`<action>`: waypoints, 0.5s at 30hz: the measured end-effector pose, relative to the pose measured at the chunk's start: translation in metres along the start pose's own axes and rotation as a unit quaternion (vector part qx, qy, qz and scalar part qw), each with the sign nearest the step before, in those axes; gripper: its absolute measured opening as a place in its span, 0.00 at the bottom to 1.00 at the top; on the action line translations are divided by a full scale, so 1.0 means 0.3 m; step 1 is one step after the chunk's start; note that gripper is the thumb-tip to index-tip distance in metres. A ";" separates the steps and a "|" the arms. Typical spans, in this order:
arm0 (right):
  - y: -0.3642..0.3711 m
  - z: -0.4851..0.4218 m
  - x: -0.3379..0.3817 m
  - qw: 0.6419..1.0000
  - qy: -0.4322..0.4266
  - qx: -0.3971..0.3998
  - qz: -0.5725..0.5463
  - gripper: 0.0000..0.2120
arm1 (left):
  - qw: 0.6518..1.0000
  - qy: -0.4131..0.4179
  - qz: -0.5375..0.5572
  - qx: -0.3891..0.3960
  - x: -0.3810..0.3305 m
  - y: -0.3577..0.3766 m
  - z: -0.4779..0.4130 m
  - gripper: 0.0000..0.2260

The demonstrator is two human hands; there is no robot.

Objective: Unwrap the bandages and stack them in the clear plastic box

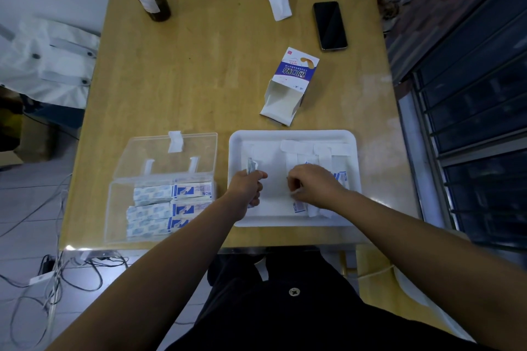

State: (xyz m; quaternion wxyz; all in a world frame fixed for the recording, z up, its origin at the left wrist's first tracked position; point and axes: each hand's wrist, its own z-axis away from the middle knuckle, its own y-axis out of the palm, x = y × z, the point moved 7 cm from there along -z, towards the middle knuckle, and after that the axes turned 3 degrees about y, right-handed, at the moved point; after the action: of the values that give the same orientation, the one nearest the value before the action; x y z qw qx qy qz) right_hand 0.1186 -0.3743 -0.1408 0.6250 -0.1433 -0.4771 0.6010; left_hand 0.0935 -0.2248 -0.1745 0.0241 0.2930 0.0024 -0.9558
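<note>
Over the tray (237, 140) at the surface's near edge, the left hand (247, 186) gripped 1 wrapped bandage (251, 166) in curled fingers, the right hand (312, 185) curled too, its hold unclear; peeling seemed next.

Two bare forearms are shown, the left forearm (159, 262) and the right forearm (405, 234), each uncovered along its whole visible length down to the left hand (246, 185) and the right hand (310, 186). The lap is covered by a black matte fabric garment (271, 319). A small round pale button (294, 291) marked with a dark cross is set near its middle. A short white strip (263, 269) is seen at its far edge; whether it belongs to the garment cannot be told.
</note>
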 end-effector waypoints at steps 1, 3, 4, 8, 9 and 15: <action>-0.017 0.001 -0.002 0.999 0.000 -0.029 -0.023 0.07 | 1.000 -0.001 -0.001 0.000 -0.001 -0.001 0.001 0.05; -0.040 0.006 0.002 0.996 -0.016 -0.080 -0.038 0.06 | 1.000 -0.009 -0.014 0.015 -0.004 0.003 0.007 0.08; -0.047 0.010 0.005 0.994 -0.023 -0.100 -0.045 0.06 | 0.999 -0.016 -0.029 0.031 -0.006 0.009 0.011 0.12; -0.057 0.015 0.010 0.985 -0.032 -0.147 -0.082 0.07 | 0.994 -0.029 -0.063 0.085 -0.011 0.039 0.025 0.12; -0.055 0.013 0.009 0.985 -0.038 -0.147 -0.083 0.07 | 0.994 -0.021 -0.073 0.081 -0.016 0.038 0.022 0.11; -0.030 -0.011 -0.024 0.979 -0.019 -0.095 -0.177 0.10 | 0.987 0.022 -0.151 0.045 -0.048 0.003 -0.002 0.12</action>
State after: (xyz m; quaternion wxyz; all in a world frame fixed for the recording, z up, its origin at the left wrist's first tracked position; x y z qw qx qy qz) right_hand 0.1280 -0.3814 -0.1387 0.6961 -0.1036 -0.5612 0.4355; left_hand 0.1056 -0.2252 -0.1670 -0.1332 0.3108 0.0040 -0.9411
